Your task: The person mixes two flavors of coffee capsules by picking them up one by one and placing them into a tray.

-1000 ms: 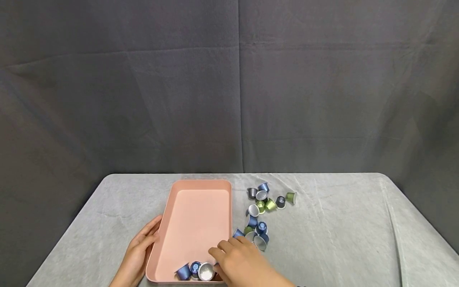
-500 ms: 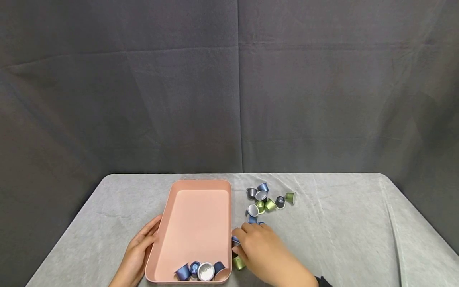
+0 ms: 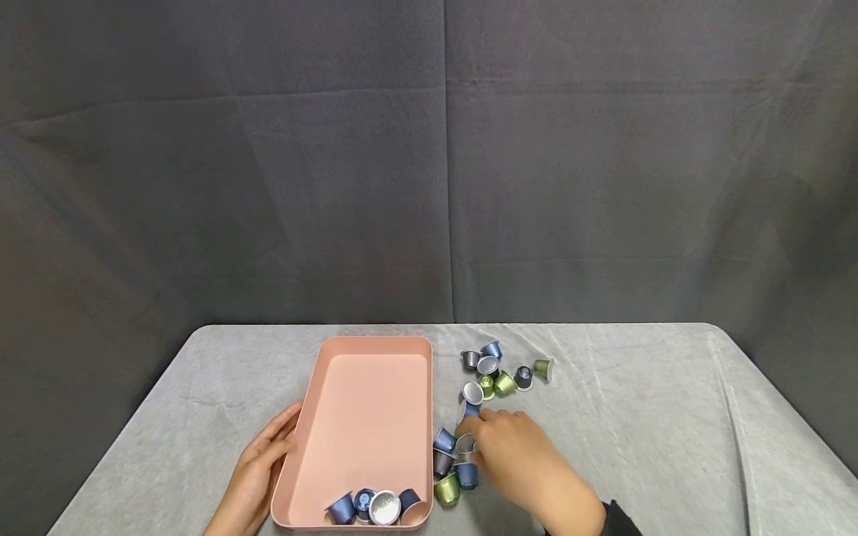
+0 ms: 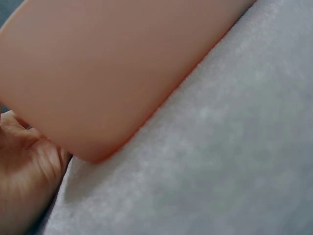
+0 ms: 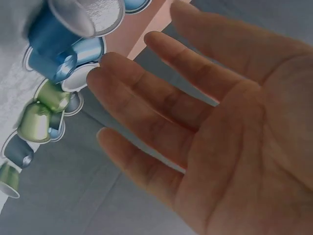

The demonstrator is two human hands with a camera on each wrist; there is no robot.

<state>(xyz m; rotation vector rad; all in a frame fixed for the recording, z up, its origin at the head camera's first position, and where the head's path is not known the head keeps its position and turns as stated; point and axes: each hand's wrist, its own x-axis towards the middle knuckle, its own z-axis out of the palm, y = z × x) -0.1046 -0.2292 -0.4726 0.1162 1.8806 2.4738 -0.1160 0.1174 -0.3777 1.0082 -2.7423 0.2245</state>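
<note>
My left hand point(image 3: 255, 469) rests against the left wall of a shallow pink tray point(image 3: 375, 417), its fingers and thumb along the outside. In the left wrist view the tray wall point(image 4: 98, 73) hides most of the fingers. My right hand point(image 3: 523, 454) is right of the tray, over coffee capsules, with its fingertips among them. Its fingers point(image 5: 151, 98) look spread and fairly straight in the right wrist view, with nothing gripped. Between it and the tray lie a green capsule point(image 3: 447, 491), a dark grey capsule point(image 3: 443, 463) and blue capsules point(image 3: 467, 476). Some capsules are hidden under the hand.
Several capsules, among them a silver-bottomed one point(image 3: 385, 508), sit along the tray's near end. Farther back right of the tray, more green, dark and blue capsules point(image 3: 492, 350) are scattered on the grey cloth point(image 3: 643, 439). A dark curtain point(image 3: 570, 186) stands behind the table.
My right hand has moved right, away from the tray's near right corner, uncovering a dark blue capsule inside and green, grey and blue capsules beside the tray. My left hand has stayed put.
</note>
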